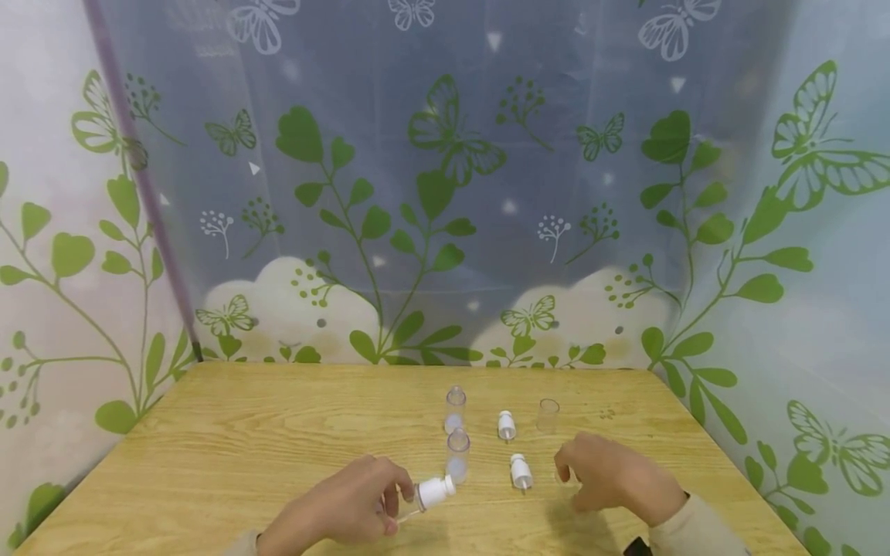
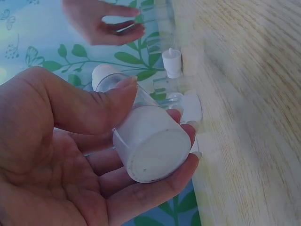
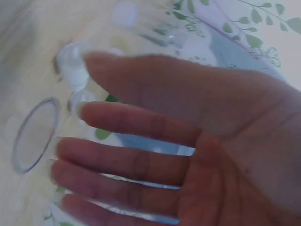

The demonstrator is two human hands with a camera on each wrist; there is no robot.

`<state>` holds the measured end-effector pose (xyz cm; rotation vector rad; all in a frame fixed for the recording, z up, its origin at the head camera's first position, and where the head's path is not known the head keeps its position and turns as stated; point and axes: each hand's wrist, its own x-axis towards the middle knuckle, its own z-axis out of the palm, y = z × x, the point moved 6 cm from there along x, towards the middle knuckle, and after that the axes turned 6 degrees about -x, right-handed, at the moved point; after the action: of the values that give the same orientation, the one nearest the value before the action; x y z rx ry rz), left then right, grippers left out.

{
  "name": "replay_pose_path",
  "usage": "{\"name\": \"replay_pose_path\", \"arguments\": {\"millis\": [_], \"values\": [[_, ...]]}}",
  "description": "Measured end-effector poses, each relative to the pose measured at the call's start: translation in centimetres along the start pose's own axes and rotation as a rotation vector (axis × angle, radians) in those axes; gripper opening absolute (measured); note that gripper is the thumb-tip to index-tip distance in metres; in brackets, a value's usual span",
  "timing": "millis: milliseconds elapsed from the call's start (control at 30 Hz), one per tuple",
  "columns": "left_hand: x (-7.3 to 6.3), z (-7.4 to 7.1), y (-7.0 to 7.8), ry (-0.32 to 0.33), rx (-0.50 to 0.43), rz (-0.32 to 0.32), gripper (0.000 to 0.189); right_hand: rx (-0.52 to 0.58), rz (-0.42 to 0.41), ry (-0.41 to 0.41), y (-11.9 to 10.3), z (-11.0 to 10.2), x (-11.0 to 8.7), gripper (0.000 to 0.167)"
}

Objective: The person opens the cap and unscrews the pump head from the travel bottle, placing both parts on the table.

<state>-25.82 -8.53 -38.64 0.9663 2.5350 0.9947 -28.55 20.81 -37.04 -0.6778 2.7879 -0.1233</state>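
Observation:
My left hand [image 1: 358, 498] grips a small clear pump bottle [image 2: 153, 141] with a white base, tilted, its white pump top [image 1: 436, 491] pointing right. In the left wrist view the thumb lies across the bottle's side and the fingers curl beneath it. My right hand [image 1: 615, 475] hovers over the table with loosely bent fingers, holding nothing. Close to its fingertips is a clear cap [image 3: 17, 146] with a round rim, mostly hidden by the hand in the head view. White pump tops [image 1: 506, 426] [image 1: 520, 472] stand left of the right hand.
Two clear bottles [image 1: 455, 409] [image 1: 457, 455] with whitish bottoms stand mid-table, one behind the other. Another clear cap [image 1: 548, 415] stands farther back on the right. The wooden table [image 1: 278, 417] ends at a patterned curtain [image 1: 556, 232] behind and at both sides.

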Motion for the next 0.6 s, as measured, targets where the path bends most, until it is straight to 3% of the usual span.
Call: {"name": "replay_pose_path", "arguments": {"millis": [267, 600], "values": [[0.1, 0.5, 0.3, -0.009, -0.008, 0.001, 0.039, 0.042, -0.303, 0.095, -4.1, -1.9, -0.3, 0.010], [0.1, 1.1, 0.5, -0.016, -0.028, -0.013, 0.038, 0.069, -0.468, 0.123, -9.5, -3.3, 0.7, 0.019]]}}
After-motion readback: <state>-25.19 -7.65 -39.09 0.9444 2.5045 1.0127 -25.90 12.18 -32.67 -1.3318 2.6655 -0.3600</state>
